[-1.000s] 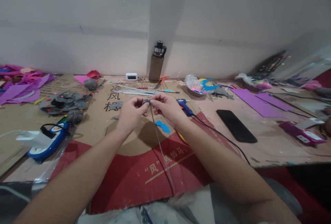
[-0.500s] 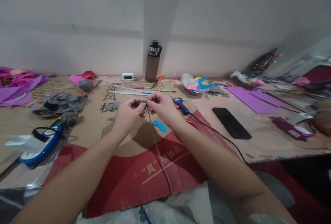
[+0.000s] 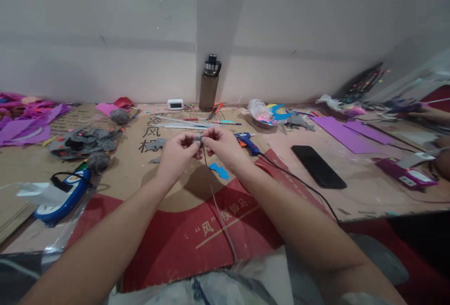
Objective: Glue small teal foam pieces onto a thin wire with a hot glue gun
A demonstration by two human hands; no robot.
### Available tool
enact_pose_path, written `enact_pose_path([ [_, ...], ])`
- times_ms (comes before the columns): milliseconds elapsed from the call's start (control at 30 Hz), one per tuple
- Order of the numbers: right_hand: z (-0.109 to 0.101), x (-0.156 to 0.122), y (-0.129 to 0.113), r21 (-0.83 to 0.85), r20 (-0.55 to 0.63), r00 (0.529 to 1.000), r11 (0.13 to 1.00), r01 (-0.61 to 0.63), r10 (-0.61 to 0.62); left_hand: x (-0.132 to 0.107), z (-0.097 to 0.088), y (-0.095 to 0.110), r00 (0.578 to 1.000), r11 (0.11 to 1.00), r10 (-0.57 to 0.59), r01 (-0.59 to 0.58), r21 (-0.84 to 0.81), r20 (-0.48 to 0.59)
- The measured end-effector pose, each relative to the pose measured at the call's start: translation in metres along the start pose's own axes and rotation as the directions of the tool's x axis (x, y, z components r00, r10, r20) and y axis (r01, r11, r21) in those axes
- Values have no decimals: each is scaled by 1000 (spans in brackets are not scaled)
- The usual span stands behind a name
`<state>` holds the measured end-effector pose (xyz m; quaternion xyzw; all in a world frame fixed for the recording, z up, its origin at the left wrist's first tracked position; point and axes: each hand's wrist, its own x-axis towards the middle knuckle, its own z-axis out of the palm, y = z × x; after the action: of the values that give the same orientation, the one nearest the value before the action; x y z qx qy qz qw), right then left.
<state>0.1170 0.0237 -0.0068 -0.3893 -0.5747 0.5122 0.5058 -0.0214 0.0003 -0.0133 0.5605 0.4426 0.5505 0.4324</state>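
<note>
Above the cardboard, my left hand (image 3: 175, 157) and my right hand (image 3: 225, 148) meet with fingertips closed. Between them is a small dark-grey piece (image 3: 199, 139), perhaps felt or wound yarn; the fingers cover most of it. A strand of grey yarn (image 3: 225, 226) drops from my fingertips across the cardboard's red part towards my lap. Below my right hand lies a blue wavy-edged cutout (image 3: 219, 171). A blue hot glue gun (image 3: 249, 143) rests just right of that hand. Grey felt scraps (image 3: 154, 144) lie left of my left hand.
A brown bottle (image 3: 209, 84) and a white digital timer (image 3: 175, 104) stand by the partition. To the right are a black phone (image 3: 318, 166), purple sheets (image 3: 346, 134) and another person's hand (image 3: 425, 113). Grey yarn balls (image 3: 98, 161) and a blue-white power strip (image 3: 65, 197) sit left.
The view has shifted slightly, so most things appear a little further right. Both hands keep their pinch on the small grey piece. Another person's hand now shows at the far right.
</note>
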Motion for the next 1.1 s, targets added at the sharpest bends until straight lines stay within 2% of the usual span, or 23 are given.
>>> enact_pose_path([
  [100,-2,-1,-2,33,2,1000,999,-11,11,-1,1,2,1000,999,2,-2,49,6],
  [233,-6,-3,-6,138,100,993,987,-77,64,1,1,2,996,985,-94,92,-143,-7],
  [333,-7,-3,-7,179,122,989,979,-103,81,3,1,0,993,977,-119,115,-182,-13],
  [733,-3,-1,-1,83,-1,999,996,-36,36,-2,3,0,1000,995,18,-18,103,2],
  [800,-4,0,-1,103,12,999,993,-54,53,-1,3,1,1000,999,-12,12,49,-3],
  [933,-6,0,-3,216,96,988,967,-138,120,2,3,0,993,979,-119,120,-162,20],
  [1100,-6,-3,-4,193,70,991,973,-124,112,2,2,0,991,970,-131,133,-205,20],
])
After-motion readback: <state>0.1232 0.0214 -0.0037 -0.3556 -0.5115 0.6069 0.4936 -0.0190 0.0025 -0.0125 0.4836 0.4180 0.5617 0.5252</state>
